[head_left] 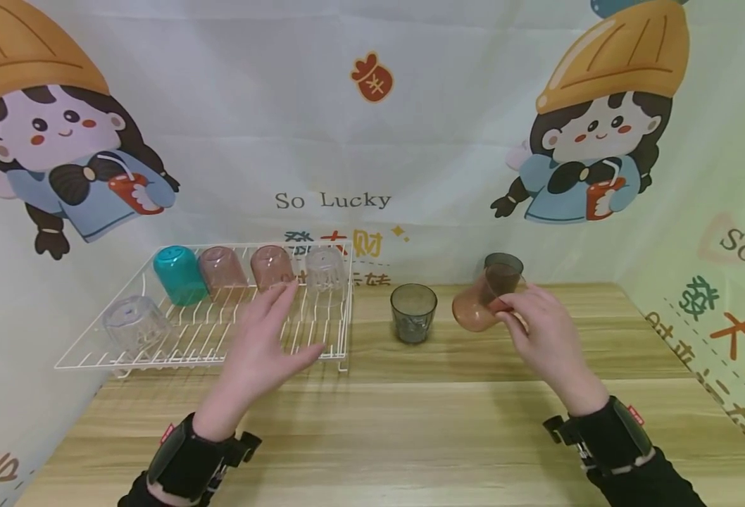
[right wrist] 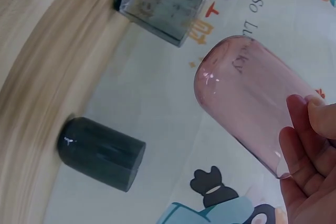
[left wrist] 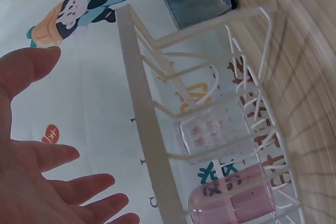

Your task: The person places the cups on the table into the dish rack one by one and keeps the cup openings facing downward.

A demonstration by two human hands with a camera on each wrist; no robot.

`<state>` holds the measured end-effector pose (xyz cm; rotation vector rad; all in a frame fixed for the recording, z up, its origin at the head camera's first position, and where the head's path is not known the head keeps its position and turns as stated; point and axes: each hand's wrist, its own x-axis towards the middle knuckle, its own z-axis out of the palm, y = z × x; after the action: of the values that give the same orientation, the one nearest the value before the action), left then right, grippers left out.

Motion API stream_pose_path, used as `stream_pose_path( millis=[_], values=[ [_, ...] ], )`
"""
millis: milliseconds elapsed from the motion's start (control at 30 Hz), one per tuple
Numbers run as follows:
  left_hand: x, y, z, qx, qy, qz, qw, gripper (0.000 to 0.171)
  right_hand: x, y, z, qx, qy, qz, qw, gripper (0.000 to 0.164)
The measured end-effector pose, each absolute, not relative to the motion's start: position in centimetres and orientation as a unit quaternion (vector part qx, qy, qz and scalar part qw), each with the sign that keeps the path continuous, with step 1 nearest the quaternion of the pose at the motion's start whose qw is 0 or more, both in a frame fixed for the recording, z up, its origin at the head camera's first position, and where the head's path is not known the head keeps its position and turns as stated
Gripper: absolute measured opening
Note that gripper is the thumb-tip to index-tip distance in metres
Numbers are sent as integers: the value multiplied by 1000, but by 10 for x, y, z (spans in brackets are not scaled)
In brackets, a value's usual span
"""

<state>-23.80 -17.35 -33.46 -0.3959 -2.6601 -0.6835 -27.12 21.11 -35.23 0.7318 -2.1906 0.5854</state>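
My right hand (head_left: pixel 546 334) pinches a pink glass (head_left: pixel 470 311) near its rim, fingers and thumb at the edge. The glass is tilted in the air, its rounded base pointing left; the right wrist view shows the pink glass (right wrist: pixel 247 87) with nothing in it. A dark grey glass (head_left: pixel 505 260) stands behind it, partly covered by it. Another dark grey glass (head_left: pixel 413 317) stands upright on the table further left. My left hand (head_left: pixel 258 345) is spread over the front of a white wire rack (head_left: pixel 233 365), fingers apart, holding nothing.
Upside down along the rack's back are a teal glass (head_left: pixel 181 276), two pink glasses, and a clear glass (head_left: pixel 325 271). Another clear glass (head_left: pixel 136 324) sits at the rack's front left. A printed cloth (head_left: pixel 448 155) hangs behind the wooden table (head_left: pixel 410 436).
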Motion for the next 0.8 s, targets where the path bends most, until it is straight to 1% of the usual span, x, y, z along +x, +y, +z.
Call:
stream_pose_path(
  millis=[167, 333, 467, 800],
  values=[
    [-239, -165, -332, -146, -941, -247, 177, 101, -267, 205, -347, 297, -841, 244, 379, 13],
    [-239, -155, -331, -156, -935, -260, 183, 102, -264, 199, -344, 298, -835, 261, 381, 15],
    [-239, -147, -329, -164, -928, -278, 184, 103, -262, 194, -342, 299, -826, 274, 391, 16],
    [-239, -129, -329, -180, -910, -321, 190, 101, -259, 182, -338, 293, -809, 327, 391, 18]
  ],
)
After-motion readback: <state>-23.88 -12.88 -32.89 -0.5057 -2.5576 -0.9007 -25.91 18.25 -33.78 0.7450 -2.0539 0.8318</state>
